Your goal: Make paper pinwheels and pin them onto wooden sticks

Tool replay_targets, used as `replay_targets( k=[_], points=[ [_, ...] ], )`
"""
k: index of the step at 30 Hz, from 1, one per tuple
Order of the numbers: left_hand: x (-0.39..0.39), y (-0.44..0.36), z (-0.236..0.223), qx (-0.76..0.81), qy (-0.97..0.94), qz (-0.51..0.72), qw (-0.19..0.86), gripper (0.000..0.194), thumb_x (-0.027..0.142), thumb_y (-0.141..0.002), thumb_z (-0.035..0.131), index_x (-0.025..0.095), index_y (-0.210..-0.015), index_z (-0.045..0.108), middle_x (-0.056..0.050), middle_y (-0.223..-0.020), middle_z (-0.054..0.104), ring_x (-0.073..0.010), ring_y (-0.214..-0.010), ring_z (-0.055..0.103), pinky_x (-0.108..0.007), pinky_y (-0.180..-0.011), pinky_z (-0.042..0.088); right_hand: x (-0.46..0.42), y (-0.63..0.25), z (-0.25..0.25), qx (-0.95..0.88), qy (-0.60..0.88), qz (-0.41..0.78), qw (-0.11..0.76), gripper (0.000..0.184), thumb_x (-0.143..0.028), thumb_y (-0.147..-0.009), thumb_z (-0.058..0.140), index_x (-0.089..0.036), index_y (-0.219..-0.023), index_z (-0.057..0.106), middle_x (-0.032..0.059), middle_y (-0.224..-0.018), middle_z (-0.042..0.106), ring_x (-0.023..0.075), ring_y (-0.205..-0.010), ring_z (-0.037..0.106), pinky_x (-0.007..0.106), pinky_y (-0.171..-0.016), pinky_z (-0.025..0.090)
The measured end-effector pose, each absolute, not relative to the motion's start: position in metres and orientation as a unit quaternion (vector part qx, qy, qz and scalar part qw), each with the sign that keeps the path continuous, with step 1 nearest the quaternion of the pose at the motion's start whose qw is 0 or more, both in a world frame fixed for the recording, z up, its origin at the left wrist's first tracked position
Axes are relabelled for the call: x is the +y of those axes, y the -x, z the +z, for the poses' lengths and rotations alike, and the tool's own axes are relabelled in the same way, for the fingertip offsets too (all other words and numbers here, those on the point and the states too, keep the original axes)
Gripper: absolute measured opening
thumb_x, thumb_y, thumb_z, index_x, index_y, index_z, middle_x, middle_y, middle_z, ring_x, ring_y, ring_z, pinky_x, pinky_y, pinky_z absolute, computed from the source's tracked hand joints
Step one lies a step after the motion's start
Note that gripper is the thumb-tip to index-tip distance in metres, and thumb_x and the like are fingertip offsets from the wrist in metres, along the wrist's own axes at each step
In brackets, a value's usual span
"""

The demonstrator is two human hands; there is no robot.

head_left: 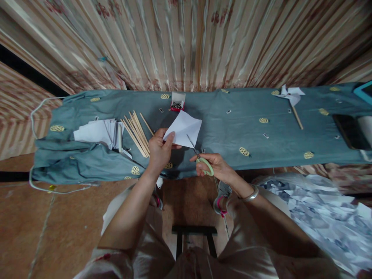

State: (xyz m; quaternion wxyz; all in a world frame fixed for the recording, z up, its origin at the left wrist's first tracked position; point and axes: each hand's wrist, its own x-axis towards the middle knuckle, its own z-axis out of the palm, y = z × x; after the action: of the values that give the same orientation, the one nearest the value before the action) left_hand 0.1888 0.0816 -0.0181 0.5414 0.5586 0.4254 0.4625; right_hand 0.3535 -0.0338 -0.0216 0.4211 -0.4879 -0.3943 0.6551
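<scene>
My left hand [161, 149] pinches the left corner of a white square sheet of paper [186, 128], with the thumb on top. In my right hand [213, 164] is a pair of scissors [207, 166] with pale green handles, my fingers closed round the loops. The scissor blades lie at the paper's lower right edge and point toward its middle. Just beyond the paper stands an opened small red and white box [178, 104] of metal pins or tacks. Several thin wooden sticks [136, 133] lie beside my left hand.
A stack of white paper [97, 133] lies on the left of the green cloth-covered table [232, 131]. At the right are a paper pinwheel on a stick [291, 97] and a dark phone [350, 131]. A bag of paper pieces [325, 217] stands below, at the right; a curtain [186, 46] hangs behind.
</scene>
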Motion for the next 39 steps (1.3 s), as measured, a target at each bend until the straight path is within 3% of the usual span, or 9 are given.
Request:
replay_targets(
  k=[18, 39],
  points=[
    [0.0783, -0.1903, -0.0171, 0.423, -0.555, 0.453, 0.554, 0.039, 0.053, -0.074, 0.072, 0.016, -0.086, 0.062, 0.0, -0.074, 0.061, -0.0118, -0.058, 0.059, -0.022, -0.046, 0.055, -0.0332, -0.3529, -0.0162, -0.405, 0.503, 0.638, 0.419, 0.055, -0.063, -0.068, 0.074, -0.015, -0.095, 0.07, -0.0018, -0.06, 0.062, 0.0078, -0.051, 0.054, 0.021, -0.05, 0.044],
    [0.0772, -0.1902, -0.0183, 0.423, -0.55, 0.454, 0.559, 0.037, 0.05, -0.074, 0.073, 0.016, -0.086, 0.064, 0.0, -0.074, 0.062, -0.0127, -0.059, 0.06, -0.021, -0.046, 0.053, -0.0327, -0.3526, -0.0184, -0.397, 0.511, 0.638, 0.418, 0.046, -0.055, -0.068, 0.078, -0.016, -0.09, 0.07, -0.0026, -0.056, 0.062, 0.0076, -0.048, 0.054, 0.02, -0.047, 0.043]
  ],
)
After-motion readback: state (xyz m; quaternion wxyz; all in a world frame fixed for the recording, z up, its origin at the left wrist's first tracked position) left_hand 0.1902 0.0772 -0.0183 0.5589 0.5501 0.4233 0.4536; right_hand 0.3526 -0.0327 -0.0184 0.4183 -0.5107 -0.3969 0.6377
